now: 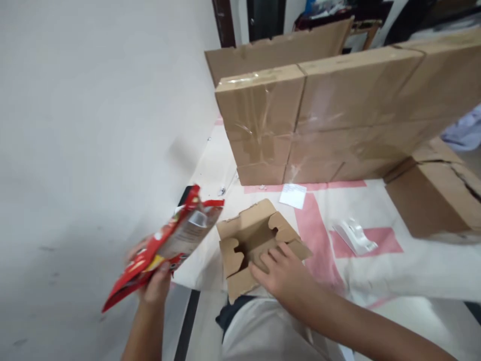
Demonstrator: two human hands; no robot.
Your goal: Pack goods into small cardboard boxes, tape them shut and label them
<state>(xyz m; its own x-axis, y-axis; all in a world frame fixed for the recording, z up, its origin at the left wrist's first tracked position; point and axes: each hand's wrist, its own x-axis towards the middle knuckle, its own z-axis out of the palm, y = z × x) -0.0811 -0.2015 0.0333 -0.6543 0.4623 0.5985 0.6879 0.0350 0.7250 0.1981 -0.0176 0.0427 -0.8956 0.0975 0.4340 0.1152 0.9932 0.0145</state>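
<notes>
One red packet (171, 243) is being gripped by the left hand (153, 283), left of one open cardboard box (248, 219) that is sitting on a pink-and-white cloth (317, 238), the right hand (280, 268) touching the box's near side, grasp unclear.

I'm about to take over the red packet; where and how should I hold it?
Probably pinch the red packet across its upper end, from the right: it slants up that way, and the left-hand grip holds the lower part, leaving that end free.

L grip (153, 287) clasped, thumb twd cam; R grip (277, 272) palm-down, fingers bent.
</notes>
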